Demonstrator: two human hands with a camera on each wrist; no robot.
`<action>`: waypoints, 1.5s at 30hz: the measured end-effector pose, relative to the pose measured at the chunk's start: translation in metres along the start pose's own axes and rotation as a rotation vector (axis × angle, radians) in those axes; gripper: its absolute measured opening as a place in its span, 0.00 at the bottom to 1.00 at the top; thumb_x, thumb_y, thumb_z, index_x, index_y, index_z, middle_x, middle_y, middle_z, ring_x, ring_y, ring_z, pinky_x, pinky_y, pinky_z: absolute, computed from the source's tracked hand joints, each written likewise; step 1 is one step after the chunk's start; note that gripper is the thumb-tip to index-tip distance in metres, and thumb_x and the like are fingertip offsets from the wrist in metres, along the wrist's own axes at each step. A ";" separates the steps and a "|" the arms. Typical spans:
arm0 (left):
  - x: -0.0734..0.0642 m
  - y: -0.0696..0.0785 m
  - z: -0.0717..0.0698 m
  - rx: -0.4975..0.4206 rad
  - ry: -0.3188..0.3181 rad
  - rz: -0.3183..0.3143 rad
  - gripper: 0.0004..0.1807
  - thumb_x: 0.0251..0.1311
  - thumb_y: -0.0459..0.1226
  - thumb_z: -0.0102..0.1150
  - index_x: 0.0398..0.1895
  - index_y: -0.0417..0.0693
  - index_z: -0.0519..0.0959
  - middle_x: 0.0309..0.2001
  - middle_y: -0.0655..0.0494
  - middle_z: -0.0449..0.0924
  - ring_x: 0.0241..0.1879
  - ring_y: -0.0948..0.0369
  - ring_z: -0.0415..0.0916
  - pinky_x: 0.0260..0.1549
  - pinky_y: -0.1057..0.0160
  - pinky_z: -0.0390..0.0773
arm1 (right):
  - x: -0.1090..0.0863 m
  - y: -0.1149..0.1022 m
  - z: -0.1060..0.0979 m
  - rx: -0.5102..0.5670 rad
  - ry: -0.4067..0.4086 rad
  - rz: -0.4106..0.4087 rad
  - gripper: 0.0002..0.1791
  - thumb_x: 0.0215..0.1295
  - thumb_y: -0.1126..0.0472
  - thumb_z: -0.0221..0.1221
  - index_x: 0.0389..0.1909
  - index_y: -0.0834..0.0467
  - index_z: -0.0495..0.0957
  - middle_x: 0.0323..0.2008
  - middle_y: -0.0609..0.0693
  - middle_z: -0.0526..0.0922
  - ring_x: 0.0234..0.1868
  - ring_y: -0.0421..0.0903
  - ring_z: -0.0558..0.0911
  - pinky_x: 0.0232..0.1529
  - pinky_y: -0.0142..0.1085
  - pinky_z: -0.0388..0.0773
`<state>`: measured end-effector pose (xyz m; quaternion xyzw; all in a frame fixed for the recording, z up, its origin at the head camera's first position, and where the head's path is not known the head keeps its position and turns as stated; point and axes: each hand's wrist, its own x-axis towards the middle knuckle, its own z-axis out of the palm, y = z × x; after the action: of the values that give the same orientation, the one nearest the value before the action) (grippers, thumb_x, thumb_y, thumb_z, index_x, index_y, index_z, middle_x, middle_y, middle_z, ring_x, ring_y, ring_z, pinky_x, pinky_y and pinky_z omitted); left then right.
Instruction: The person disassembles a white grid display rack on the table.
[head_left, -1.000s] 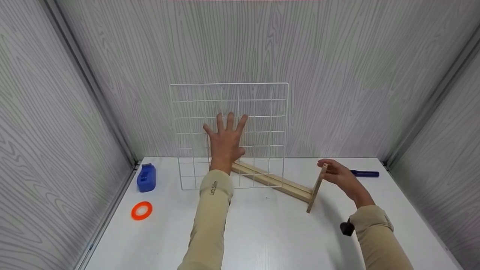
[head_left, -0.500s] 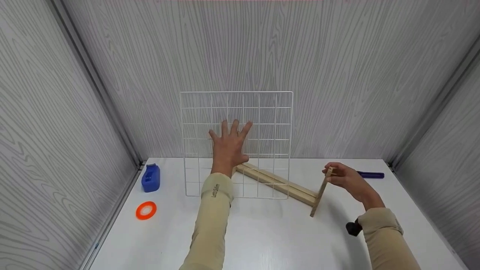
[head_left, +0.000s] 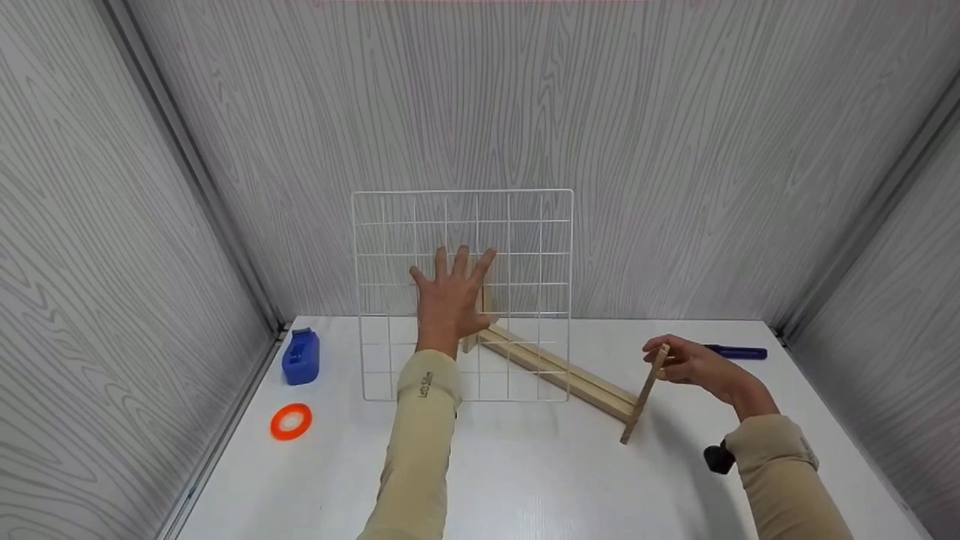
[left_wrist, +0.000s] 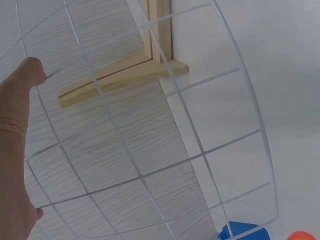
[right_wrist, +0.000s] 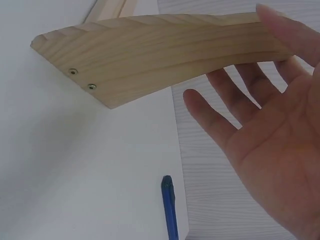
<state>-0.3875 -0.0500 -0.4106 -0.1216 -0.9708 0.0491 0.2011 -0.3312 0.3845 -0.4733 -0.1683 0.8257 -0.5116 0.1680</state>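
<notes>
A white wire grid panel (head_left: 540, 253) stands nearly upright over the table. My left hand (head_left: 448, 304) presses flat against its front with the fingers spread; the left wrist view shows the thumb (left_wrist: 31, 72) across the wires. Behind the grid lies a light wooden stand, whose grooved crossbar (head_left: 592, 386) runs slantwise between two end pieces. The far end piece (left_wrist: 120, 82) is partly hidden by the left hand in the head view. My right hand (head_left: 697, 367) pinches the upper end of the near end piece (right_wrist: 145, 55), which has two screws near its lower edge.
At the table's left are a blue tape-dispenser-like case (head_left: 301, 357) and a flat orange ring (head_left: 291, 421). A slender blue tool (head_left: 739, 352) lies beyond the right hand. Grey wood-grain walls enclose the back and sides of the white table (head_left: 540, 487).
Over the last half second, the grid and left hand have shifted slightly left and down. The right hand has lowered a little with the near end piece. Earlier, the whole head view shifted.
</notes>
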 end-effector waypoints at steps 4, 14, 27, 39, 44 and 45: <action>-0.001 0.000 0.001 -0.008 -0.002 0.010 0.65 0.45 0.67 0.71 0.81 0.75 0.39 0.80 0.49 0.53 0.78 0.39 0.51 0.61 0.21 0.62 | -0.001 0.002 0.000 -0.023 -0.003 -0.006 0.27 0.69 0.60 0.62 0.65 0.67 0.68 0.68 0.63 0.72 0.59 0.31 0.76 0.59 0.28 0.74; -0.003 -0.001 0.007 -0.069 -0.015 0.011 0.63 0.45 0.62 0.74 0.81 0.74 0.44 0.79 0.48 0.54 0.78 0.38 0.49 0.61 0.20 0.60 | -0.005 -0.002 -0.001 -0.027 -0.031 -0.011 0.22 0.67 0.62 0.63 0.56 0.69 0.71 0.56 0.46 0.81 0.57 0.35 0.80 0.57 0.28 0.76; -0.016 -0.004 0.024 -0.059 -0.006 -0.005 0.63 0.44 0.67 0.71 0.81 0.75 0.44 0.78 0.50 0.56 0.78 0.39 0.52 0.61 0.22 0.63 | -0.013 0.004 0.009 -0.128 -0.018 -0.070 0.17 0.69 0.62 0.62 0.54 0.65 0.76 0.57 0.58 0.81 0.54 0.37 0.82 0.53 0.29 0.79; -0.024 -0.010 0.032 -0.071 -0.035 -0.034 0.62 0.45 0.66 0.71 0.81 0.74 0.46 0.78 0.49 0.57 0.77 0.38 0.54 0.60 0.21 0.63 | -0.021 0.005 0.019 -0.139 0.044 -0.093 0.16 0.66 0.61 0.66 0.50 0.65 0.79 0.48 0.53 0.85 0.50 0.37 0.84 0.50 0.30 0.81; -0.026 -0.009 0.037 -0.077 -0.066 -0.050 0.63 0.44 0.63 0.73 0.81 0.75 0.44 0.78 0.49 0.57 0.77 0.38 0.53 0.61 0.21 0.62 | -0.026 0.006 0.024 -0.125 0.071 -0.086 0.16 0.65 0.61 0.67 0.49 0.65 0.79 0.46 0.56 0.85 0.48 0.38 0.84 0.49 0.30 0.82; -0.026 -0.009 0.038 -0.080 -0.073 -0.052 0.63 0.44 0.63 0.73 0.81 0.75 0.44 0.79 0.49 0.57 0.77 0.38 0.53 0.61 0.21 0.62 | -0.027 0.007 0.024 -0.126 0.076 -0.090 0.15 0.64 0.62 0.67 0.48 0.65 0.79 0.46 0.57 0.85 0.48 0.38 0.84 0.49 0.31 0.82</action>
<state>-0.3814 -0.0672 -0.4539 -0.1024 -0.9815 0.0095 0.1617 -0.2969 0.3803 -0.4867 -0.1961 0.8536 -0.4716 0.1024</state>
